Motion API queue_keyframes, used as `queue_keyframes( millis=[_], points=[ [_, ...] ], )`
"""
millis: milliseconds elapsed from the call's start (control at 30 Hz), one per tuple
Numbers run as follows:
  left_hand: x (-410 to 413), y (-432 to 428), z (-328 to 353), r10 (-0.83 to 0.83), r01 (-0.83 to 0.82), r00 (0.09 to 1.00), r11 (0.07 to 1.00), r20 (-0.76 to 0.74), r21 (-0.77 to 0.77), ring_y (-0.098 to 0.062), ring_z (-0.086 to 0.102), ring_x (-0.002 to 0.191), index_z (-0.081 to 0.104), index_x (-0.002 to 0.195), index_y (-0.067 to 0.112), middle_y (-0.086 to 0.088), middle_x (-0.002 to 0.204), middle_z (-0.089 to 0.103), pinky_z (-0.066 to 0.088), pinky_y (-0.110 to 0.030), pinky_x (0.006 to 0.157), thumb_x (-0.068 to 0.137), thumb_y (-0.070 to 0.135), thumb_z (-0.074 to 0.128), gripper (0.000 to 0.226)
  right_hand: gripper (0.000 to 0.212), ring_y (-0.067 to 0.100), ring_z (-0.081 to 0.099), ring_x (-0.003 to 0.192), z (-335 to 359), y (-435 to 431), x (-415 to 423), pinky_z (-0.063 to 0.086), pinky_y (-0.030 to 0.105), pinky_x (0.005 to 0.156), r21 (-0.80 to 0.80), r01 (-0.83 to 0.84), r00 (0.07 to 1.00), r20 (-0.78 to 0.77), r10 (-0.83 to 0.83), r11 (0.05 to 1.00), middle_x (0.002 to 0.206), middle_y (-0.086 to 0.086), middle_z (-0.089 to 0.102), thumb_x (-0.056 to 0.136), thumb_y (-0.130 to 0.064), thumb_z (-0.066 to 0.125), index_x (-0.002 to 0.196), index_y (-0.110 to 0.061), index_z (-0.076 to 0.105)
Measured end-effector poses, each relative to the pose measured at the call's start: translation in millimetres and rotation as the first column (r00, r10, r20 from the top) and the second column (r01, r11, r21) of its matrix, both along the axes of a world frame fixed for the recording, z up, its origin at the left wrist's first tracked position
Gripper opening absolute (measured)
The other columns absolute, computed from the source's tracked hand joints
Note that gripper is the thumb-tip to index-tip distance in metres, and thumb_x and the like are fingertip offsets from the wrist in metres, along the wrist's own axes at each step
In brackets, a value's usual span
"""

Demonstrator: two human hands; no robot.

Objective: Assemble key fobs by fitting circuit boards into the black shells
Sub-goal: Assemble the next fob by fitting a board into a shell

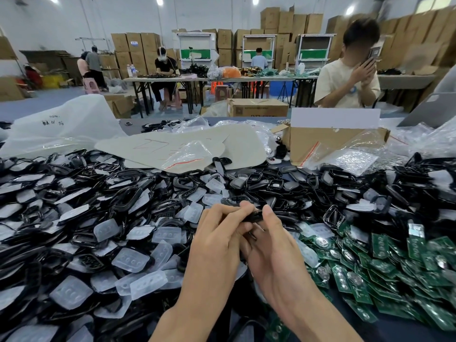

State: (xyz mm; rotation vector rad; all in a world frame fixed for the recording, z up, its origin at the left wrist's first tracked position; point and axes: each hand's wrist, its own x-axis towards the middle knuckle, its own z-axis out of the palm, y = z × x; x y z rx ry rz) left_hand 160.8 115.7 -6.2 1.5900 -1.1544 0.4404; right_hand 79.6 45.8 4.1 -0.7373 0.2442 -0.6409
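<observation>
This is a factory assembly hall set inside a warehouse: tall stacks of brown cardboard cartons (138, 49) line the white back walls, bright round ceiling lamps (159, 0) hang overhead, and seated workers (164, 67) bend over parts at long grey folding counters (249, 79) on a blue floor. Close by, the work lies in bulk, with heaps of black plastic key-fob shells (74, 191), translucent rubber button pads (134, 260) and small green printed circuit boards (394, 262) spread beside clear plastic zip bags (345, 156) and an open brown cardboard box (328, 139).
</observation>
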Motion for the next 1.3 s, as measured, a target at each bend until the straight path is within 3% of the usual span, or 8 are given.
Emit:
queue_keyframes(
  millis=[167, 400, 533, 667, 867, 1067, 1133, 1300],
  points=[
    [1.2, 0.5, -1.5, -0.015, 0.014, 0.999, 0.999, -0.041, -0.033, -0.003, 0.057, 0.079, 0.074, 0.116, 0.023, 0.021, 0.095, 0.054, 0.04, -0.002, 0.068, 0.088, -0.001, 0.053, 0.043, 0.045, 0.028, 0.069, 0.113, -1.4, 1.2, -0.1, 0.057, 0.032, 0.095, 0.013, -0.007, 1.0, -0.018, 0.007, 1.0, 0.118, 0.026, 0.07, 0.089, -0.039, 0.063, 0.108, 0.0, 0.076],
    [-2.5, -3.5, 1.2, -0.011, 0.008, 0.998, 0.998, -0.056, -0.062, 0.01, 0.058, 0.08, 0.075, 0.112, 0.022, 0.021, 0.093, 0.056, 0.041, 0.0, 0.068, 0.085, -0.004, 0.054, 0.044, 0.048, 0.022, 0.071, 0.098, -1.3, -1.6, -1.8, 0.059, 0.032, 0.092, -0.028, 0.028, 0.999, -0.029, -0.028, 0.999, 0.103, 0.02, 0.072, 0.083, -0.04, 0.065, 0.106, 0.001, 0.076],
    [-7.9, -2.8, 9.1, -0.076, 0.061, 0.965, 0.996, -0.249, -0.068, 0.0, 0.06, 0.074, 0.074, 0.112, 0.039, 0.016, 0.089, 0.061, 0.041, -0.004, 0.063, 0.091, -0.002, 0.065, 0.047, 0.051, 0.025, 0.069, 0.114, 1.5, -2.0, -6.5, 0.057, 0.037, 0.098, -0.301, 0.067, 0.983, -0.143, -0.114, 0.951, 0.118, 0.012, 0.074, 0.087, -0.047, 0.056, 0.123, -0.013, 0.07],
    [-19.7, -2.8, 18.3, -0.155, 0.129, 0.871, 0.988, -0.466, -0.087, 0.0, 0.063, 0.078, 0.073, 0.099, 0.045, 0.015, 0.088, 0.066, 0.042, -0.005, 0.067, 0.089, 0.005, 0.07, 0.041, 0.028, 0.015, 0.072, 0.106, 2.7, -6.2, -18.8, 0.059, 0.027, 0.086, -0.487, 0.247, 0.929, -0.125, -0.347, 0.838, 0.109, -0.002, 0.077, 0.086, -0.035, 0.064, 0.11, -0.029, 0.077],
    [-59.8, -10.8, 40.0, -0.263, 0.224, 0.799, 0.965, -0.541, -0.137, 0.004, 0.066, 0.085, 0.073, 0.087, 0.046, 0.015, 0.089, 0.071, 0.045, -0.004, 0.074, 0.088, -0.002, 0.069, 0.049, 0.026, 0.022, 0.073, 0.104, 14.3, -12.2, -55.5, 0.056, 0.03, 0.09, -0.382, 0.386, 0.885, -0.102, -0.454, 0.839, 0.103, 0.005, 0.079, 0.073, -0.03, 0.073, 0.097, -0.021, 0.08],
    [-121.9, -25.0, 66.4, -0.359, 0.323, 0.784, 0.932, -0.506, -0.162, -0.002, 0.064, 0.082, 0.07, 0.083, 0.063, 0.015, 0.088, 0.069, 0.048, -0.012, 0.075, 0.09, 0.003, 0.068, 0.061, 0.02, 0.03, 0.071, 0.107, 41.7, -20.8, -120.3, 0.056, 0.039, 0.097, -0.354, 0.508, 0.821, -0.076, -0.565, 0.785, 0.104, 0.01, 0.078, 0.088, -0.018, 0.069, 0.106, -0.011, 0.076],
    [-148.7, -31.7, 73.7, -0.408, 0.37, 0.765, 0.912, -0.498, -0.18, 0.0, 0.063, 0.079, 0.072, 0.082, 0.058, 0.016, 0.088, 0.07, 0.046, -0.009, 0.071, 0.09, 0.003, 0.068, 0.056, 0.017, 0.027, 0.072, 0.107, 47.9, -23.6, -148.1, 0.054, 0.041, 0.1, -0.338, 0.552, 0.793, -0.071, -0.605, 0.762, 0.104, 0.009, 0.078, 0.093, -0.014, 0.067, 0.107, -0.012, 0.077],
    [-230.0, -59.7, 92.5, -0.542, 0.53, 0.638, 0.824, -0.546, -0.199, 0.009, 0.064, 0.079, 0.072, 0.088, 0.048, 0.017, 0.086, 0.072, 0.045, -0.005, 0.07, 0.092, 0.004, 0.067, 0.044, 0.02, 0.021, 0.072, 0.106, 64.2, -28.7, -228.8, 0.056, 0.029, 0.089, -0.255, 0.722, 0.67, 0.026, -0.741, 0.644, 0.104, 0.006, 0.078, 0.075, -0.032, 0.072, 0.091, -0.025, 0.082]
  ],
)
